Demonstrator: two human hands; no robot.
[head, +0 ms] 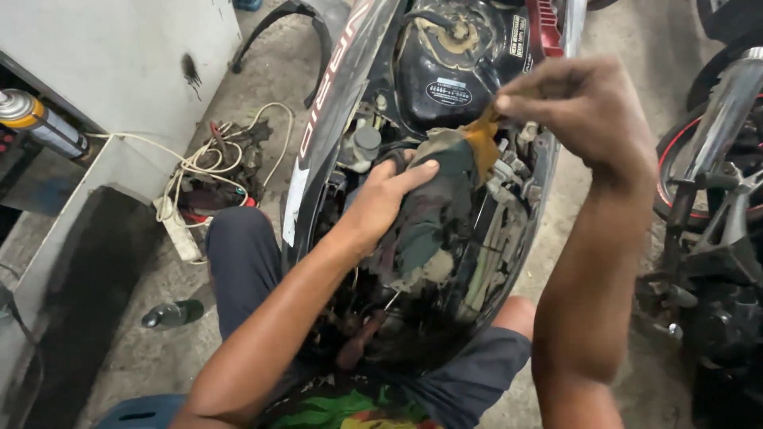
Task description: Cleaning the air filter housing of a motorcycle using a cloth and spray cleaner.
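Spray can (40,123) upper left, tangled white cord (199,171) on my floor, small bottle (171,314) lower left, another bike's wheel (699,151) right.

Dark-green rag (429,214) (orange corner)
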